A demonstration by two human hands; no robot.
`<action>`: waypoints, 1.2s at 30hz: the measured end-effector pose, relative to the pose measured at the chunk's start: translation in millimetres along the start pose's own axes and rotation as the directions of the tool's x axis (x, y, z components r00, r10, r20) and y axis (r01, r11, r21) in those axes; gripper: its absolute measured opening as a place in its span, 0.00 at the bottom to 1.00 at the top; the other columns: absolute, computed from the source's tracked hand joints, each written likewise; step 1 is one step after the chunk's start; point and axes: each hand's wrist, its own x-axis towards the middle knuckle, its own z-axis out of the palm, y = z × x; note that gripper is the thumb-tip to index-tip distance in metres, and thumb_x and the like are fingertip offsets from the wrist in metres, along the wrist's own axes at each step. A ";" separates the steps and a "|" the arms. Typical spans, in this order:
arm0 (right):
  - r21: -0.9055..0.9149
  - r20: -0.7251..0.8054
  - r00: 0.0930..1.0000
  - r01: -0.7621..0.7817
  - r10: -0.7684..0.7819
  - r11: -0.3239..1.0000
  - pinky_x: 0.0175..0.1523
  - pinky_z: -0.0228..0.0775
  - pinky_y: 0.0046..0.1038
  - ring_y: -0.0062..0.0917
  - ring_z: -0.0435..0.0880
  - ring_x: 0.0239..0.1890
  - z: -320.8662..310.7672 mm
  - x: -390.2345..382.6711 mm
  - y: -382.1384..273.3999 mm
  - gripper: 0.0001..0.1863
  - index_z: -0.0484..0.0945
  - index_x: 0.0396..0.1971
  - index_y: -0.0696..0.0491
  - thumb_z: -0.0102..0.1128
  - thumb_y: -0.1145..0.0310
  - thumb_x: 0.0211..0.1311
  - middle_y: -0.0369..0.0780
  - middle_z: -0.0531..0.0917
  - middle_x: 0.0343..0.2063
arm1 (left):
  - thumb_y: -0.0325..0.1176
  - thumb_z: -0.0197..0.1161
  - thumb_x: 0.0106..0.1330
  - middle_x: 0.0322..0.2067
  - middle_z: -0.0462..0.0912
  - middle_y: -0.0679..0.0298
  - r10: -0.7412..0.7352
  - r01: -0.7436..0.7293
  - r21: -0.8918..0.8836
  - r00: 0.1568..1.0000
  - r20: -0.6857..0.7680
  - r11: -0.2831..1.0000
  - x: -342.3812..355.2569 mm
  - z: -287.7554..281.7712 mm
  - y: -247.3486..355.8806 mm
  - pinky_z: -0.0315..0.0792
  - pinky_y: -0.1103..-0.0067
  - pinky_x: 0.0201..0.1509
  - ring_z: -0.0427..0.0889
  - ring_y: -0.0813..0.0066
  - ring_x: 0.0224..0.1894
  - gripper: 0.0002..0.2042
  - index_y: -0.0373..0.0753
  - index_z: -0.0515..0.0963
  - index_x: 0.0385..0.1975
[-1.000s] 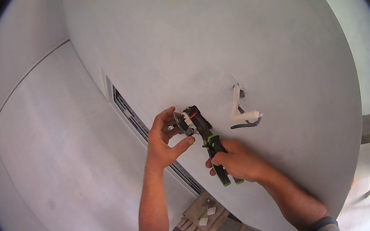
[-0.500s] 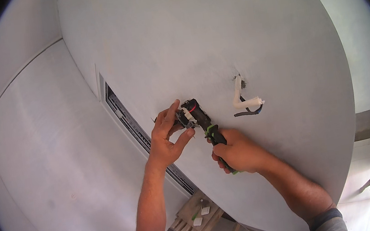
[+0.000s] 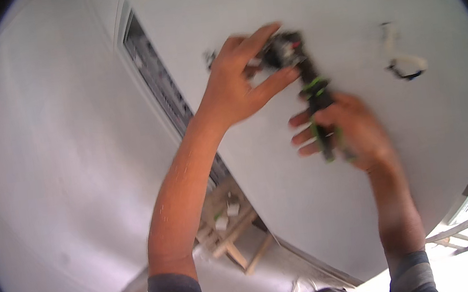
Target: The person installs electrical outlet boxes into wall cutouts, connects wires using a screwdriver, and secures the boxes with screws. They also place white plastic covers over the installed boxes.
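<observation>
gripping a black and green power tool by its handle, the right hand was clenched; the left hand pinched its blurred head against the pale ceiling. beyond, a long vent slot edged bare surface; dangling wires were indistinct.

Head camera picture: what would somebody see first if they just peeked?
Two bare arms reach up at a white surface. The right hand grips a black and green power tool in the middle, while the left hand pinches its tip. A long slotted vent runs on the left, and a loose wire sticks out at upper right.
</observation>
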 end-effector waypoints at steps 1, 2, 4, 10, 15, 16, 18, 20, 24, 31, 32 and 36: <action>-0.083 -0.068 0.997 0.018 -0.023 0.996 0.41 0.83 0.34 0.35 0.88 0.38 0.0 -3.1 -0.8 0.23 0.72 0.56 0.68 0.52 0.72 0.64 0.52 0.85 0.42 | 0.44 0.80 0.58 0.44 0.78 0.60 0.028 -0.027 0.045 0.999 -0.017 0.999 1.6 5.8 -4.3 0.82 0.73 0.53 0.81 0.69 0.48 0.38 0.43 0.72 0.69; -0.166 -0.113 0.992 0.034 -0.054 0.985 0.42 0.84 0.35 0.36 0.88 0.39 2.0 -4.0 -0.9 0.24 0.72 0.57 0.68 0.52 0.71 0.64 0.52 0.85 0.43 | 0.45 0.80 0.57 0.45 0.79 0.59 0.048 -0.046 0.030 0.998 -0.046 0.998 2.4 9.9 -15.8 0.82 0.72 0.53 0.81 0.69 0.49 0.39 0.43 0.71 0.69; -0.354 -0.116 0.992 0.006 -0.050 0.935 0.42 0.85 0.37 0.39 0.89 0.38 -9.1 -7.8 0.2 0.28 0.71 0.61 0.66 0.52 0.67 0.62 0.54 0.85 0.45 | 0.46 0.79 0.58 0.49 0.79 0.52 0.036 -0.038 -0.043 0.998 -0.054 0.998 -0.1 18.7 -25.0 0.82 0.70 0.54 0.82 0.64 0.52 0.41 0.40 0.68 0.70; -0.278 -0.015 0.996 -0.093 0.092 0.956 0.45 0.86 0.41 0.44 0.90 0.41 -40.5 -23.8 42.3 0.36 0.68 0.65 0.67 0.58 0.66 0.55 0.57 0.85 0.48 | 0.48 0.77 0.61 0.55 0.77 0.49 -0.007 0.000 -0.185 0.999 -0.038 0.983 -2.6 25.2 -44.0 0.80 0.67 0.59 0.80 0.61 0.58 0.43 0.38 0.63 0.73; -0.213 0.183 0.872 -0.416 0.454 0.884 0.48 0.86 0.38 0.41 0.89 0.47 -67.8 -73.5 136.2 0.31 0.67 0.65 0.68 0.55 0.74 0.60 0.54 0.84 0.52 | 0.45 0.81 0.56 0.55 0.81 0.55 -0.026 0.003 -0.163 0.989 -0.143 0.987 -36.5 38.8 -55.3 0.80 0.68 0.59 0.82 0.65 0.56 0.44 0.44 0.67 0.72; -0.263 0.143 0.828 -0.496 0.542 0.828 0.47 0.86 0.37 0.40 0.89 0.46 -71.1 -95.1 160.7 0.31 0.65 0.65 0.69 0.57 0.72 0.64 0.53 0.84 0.52 | 0.44 0.81 0.56 0.55 0.81 0.56 -0.044 0.017 -0.185 0.989 -0.142 0.982 -44.2 35.0 -49.3 0.80 0.68 0.59 0.82 0.65 0.57 0.43 0.44 0.67 0.72; -0.250 -0.001 0.753 -0.638 0.658 0.729 0.45 0.85 0.33 0.33 0.89 0.44 -80.4 -137.2 223.1 0.25 0.75 0.60 0.64 0.59 0.69 0.65 0.49 0.87 0.48 | 0.42 0.79 0.58 0.56 0.81 0.56 -0.100 0.070 -0.202 0.985 -0.142 0.977 -68.8 24.0 -48.5 0.80 0.68 0.59 0.82 0.64 0.57 0.41 0.45 0.67 0.72; -0.383 -0.162 0.700 -0.694 0.695 0.610 0.43 0.82 0.32 0.27 0.89 0.41 -112.4 -204.6 304.7 0.16 0.85 0.48 0.58 0.60 0.66 0.65 0.45 0.89 0.41 | 0.39 0.78 0.59 0.56 0.81 0.55 -0.114 0.082 -0.195 0.981 -0.156 0.977 -91.9 13.0 -49.7 0.80 0.69 0.58 0.82 0.65 0.57 0.38 0.44 0.70 0.70; -0.360 -0.560 0.354 -0.918 0.749 0.165 0.40 0.79 0.38 0.35 0.88 0.32 -141.8 -304.5 405.7 0.19 0.87 0.37 0.59 0.60 0.57 0.61 0.49 0.88 0.31 | 0.35 0.77 0.59 0.55 0.81 0.51 -0.111 0.096 -0.084 0.976 -0.188 0.992 -116.0 -8.9 -67.5 0.80 0.67 0.57 0.83 0.58 0.55 0.30 0.39 0.77 0.63; -0.391 -0.587 0.376 -0.907 0.717 0.155 0.44 0.78 0.39 0.38 0.88 0.37 -145.5 -380.0 437.0 0.17 0.84 0.48 0.55 0.58 0.64 0.63 0.49 0.87 0.37 | 0.36 0.83 0.50 0.56 0.82 0.55 0.178 -0.155 0.106 0.952 -0.250 0.982 -67.0 -18.1 -13.2 0.79 0.64 0.62 0.80 0.58 0.61 0.38 0.38 0.75 0.63; -0.392 -0.581 0.386 -0.904 0.717 0.170 0.44 0.78 0.39 0.37 0.87 0.37 -146.6 -373.6 435.4 0.17 0.83 0.48 0.55 0.58 0.64 0.63 0.49 0.87 0.36 | 0.37 0.85 0.48 0.60 0.79 0.53 0.199 -0.175 0.129 0.957 -0.210 0.976 -56.4 -16.7 -8.0 0.77 0.62 0.65 0.76 0.55 0.65 0.43 0.41 0.71 0.68; -0.433 -0.511 0.479 -0.861 0.714 0.268 0.42 0.77 0.38 0.37 0.87 0.35 -154.8 -343.5 434.6 0.16 0.83 0.47 0.55 0.58 0.64 0.63 0.48 0.86 0.35 | 0.36 0.85 0.47 0.64 0.73 0.51 0.072 -0.049 0.184 0.990 -0.120 0.982 -25.3 -11.0 30.1 0.76 0.61 0.66 0.74 0.53 0.67 0.47 0.44 0.67 0.70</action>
